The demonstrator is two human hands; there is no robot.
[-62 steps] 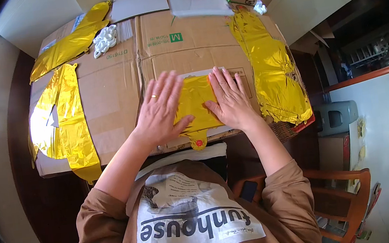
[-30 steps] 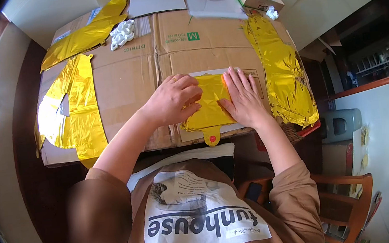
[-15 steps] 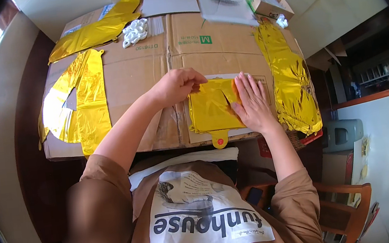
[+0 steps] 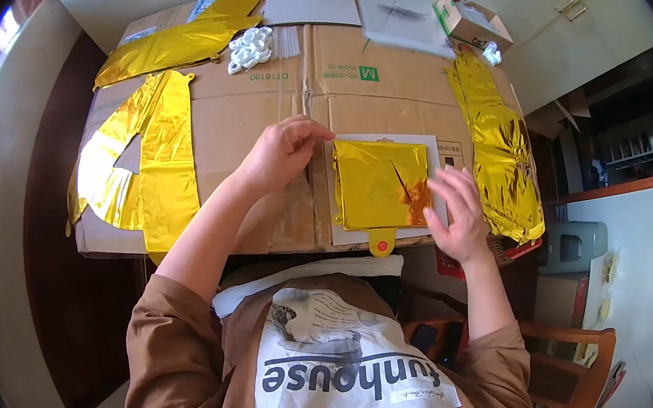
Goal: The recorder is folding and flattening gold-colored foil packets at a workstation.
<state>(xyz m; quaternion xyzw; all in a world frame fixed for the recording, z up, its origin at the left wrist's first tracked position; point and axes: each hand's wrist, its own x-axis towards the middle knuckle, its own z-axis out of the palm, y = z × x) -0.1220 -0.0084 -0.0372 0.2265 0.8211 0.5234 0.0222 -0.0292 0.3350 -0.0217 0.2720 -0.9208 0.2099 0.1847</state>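
Observation:
A gold foil balloon (image 4: 377, 185), folded into a flat rectangle, lies on a white card (image 4: 432, 150) near the table's front edge. Its round tab (image 4: 382, 244) with a red dot pokes out past the card's near side. My left hand (image 4: 286, 153) is closed, thumb and forefinger pinched at the far left corner of the card; whatever sits between the fingertips is too small to make out. Beside the right edge of the foil, my right hand (image 4: 460, 212) is open, fingers spread and holding nothing.
Flattened cardboard (image 4: 250, 144) covers the table. Unfolded gold foil balloons lie at left (image 4: 166, 158), far left (image 4: 177, 47) and right (image 4: 499, 150). Towards the back are a heap of white rings (image 4: 250, 48), a white board (image 4: 310, 4), a clear plastic sheet (image 4: 402, 19) and a small open box (image 4: 473, 19).
My right hand has lifted off the folded foil and drawn back to its right, uncovering the right edge and the card. My left hand stays by the far left corner.

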